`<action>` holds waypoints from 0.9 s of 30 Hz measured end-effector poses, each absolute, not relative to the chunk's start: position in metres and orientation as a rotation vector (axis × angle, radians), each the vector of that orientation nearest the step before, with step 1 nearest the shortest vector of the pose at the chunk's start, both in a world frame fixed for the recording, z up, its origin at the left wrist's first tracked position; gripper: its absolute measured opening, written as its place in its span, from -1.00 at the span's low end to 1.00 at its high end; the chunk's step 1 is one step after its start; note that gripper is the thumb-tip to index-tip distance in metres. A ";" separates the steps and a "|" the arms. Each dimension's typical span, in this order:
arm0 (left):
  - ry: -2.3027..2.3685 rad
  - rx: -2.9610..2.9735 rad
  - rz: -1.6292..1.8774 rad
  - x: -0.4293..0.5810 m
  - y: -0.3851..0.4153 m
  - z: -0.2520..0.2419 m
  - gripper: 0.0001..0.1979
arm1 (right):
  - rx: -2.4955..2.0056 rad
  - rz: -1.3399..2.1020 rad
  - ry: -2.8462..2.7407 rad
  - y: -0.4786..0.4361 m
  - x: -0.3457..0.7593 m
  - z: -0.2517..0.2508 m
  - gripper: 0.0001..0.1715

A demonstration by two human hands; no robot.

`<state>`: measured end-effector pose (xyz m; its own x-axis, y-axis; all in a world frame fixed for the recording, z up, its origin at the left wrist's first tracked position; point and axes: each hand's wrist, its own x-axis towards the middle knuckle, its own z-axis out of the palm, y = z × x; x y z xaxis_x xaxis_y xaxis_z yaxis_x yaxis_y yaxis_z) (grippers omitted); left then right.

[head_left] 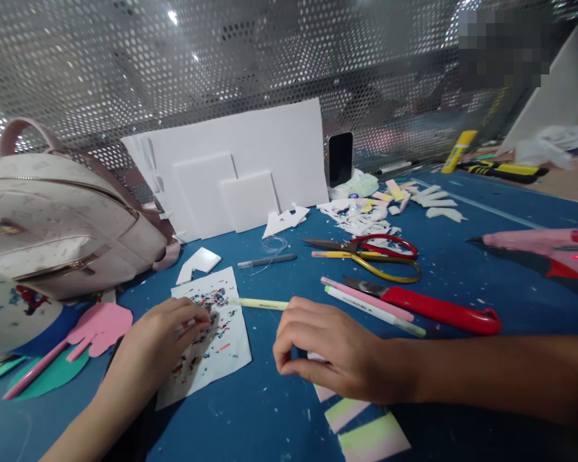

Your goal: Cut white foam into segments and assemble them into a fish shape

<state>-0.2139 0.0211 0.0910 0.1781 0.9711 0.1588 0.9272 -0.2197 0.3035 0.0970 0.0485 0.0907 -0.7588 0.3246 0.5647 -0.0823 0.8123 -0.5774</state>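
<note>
My left hand [161, 337] is over a white sheet of paper [236, 350] scattered with small multicoloured bits [216, 298]. Its thumb and fingers are drawn together; whatever is between them is too small to name. My right hand [334, 353] hovers above the blue table, fingers curled toward the thumb, with a whitish edge showing inside its grip. Below it lie cut paper pieces shaded green and pink [373, 439]. A pale yellow pen [262, 303] extends from the sheet toward my right knuckles. What each hand holds is mostly hidden.
Scissors [366, 247], a red-handled cutter [438, 310], pens [366, 298] and a pink glue gun [534, 242] lie on the right. A backpack [62, 218] stands left. White boards [279, 147], a phone [340, 159] and white scraps [359, 218] are at the back.
</note>
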 end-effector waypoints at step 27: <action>1.614 1.198 0.952 -0.201 0.017 0.105 -0.66 | -0.137 0.773 -2.319 0.050 0.096 0.092 -0.89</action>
